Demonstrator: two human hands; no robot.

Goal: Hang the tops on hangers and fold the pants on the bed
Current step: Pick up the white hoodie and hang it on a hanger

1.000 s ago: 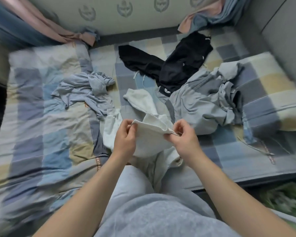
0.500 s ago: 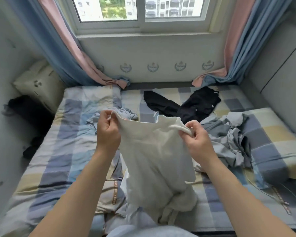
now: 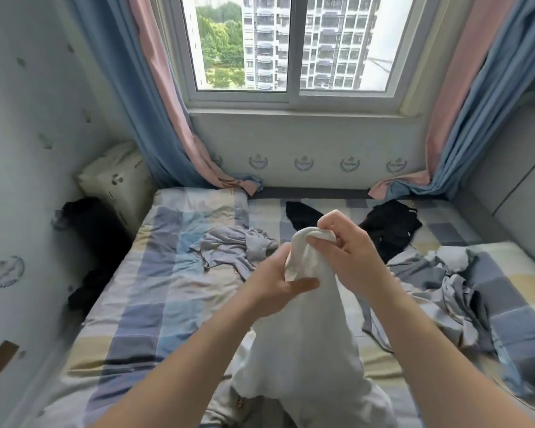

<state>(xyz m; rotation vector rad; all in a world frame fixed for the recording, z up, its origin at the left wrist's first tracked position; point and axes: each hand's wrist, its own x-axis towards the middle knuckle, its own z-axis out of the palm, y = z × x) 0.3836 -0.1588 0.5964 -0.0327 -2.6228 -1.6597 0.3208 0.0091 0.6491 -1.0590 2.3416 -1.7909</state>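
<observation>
A white top (image 3: pixel 306 341) hangs above the checked bed (image 3: pixel 155 291) in front of me. My right hand (image 3: pixel 349 251) pinches its bunched upper edge, and my left hand (image 3: pixel 278 282) grips the cloth just below, the two hands close together. The lower part of the top drapes down to the bed's near edge. A crumpled blue-grey garment (image 3: pixel 232 248) lies behind my left hand. Black clothes (image 3: pixel 389 230) lie near the far wall. A grey pile (image 3: pixel 451 279) with a white piece in it lies on the right.
A window with blue and pink curtains (image 3: pixel 167 125) stands beyond the bed. A cream pillow (image 3: pixel 118 183) leans in the left corner, with dark items (image 3: pixel 90 230) in the gap beside the bed. A grey padded headboard (image 3: pixel 513 186) lines the right side.
My hands have come together, gathering the white top's spread upper edge into a bunch. The view has tilted up from the bed to the window.
</observation>
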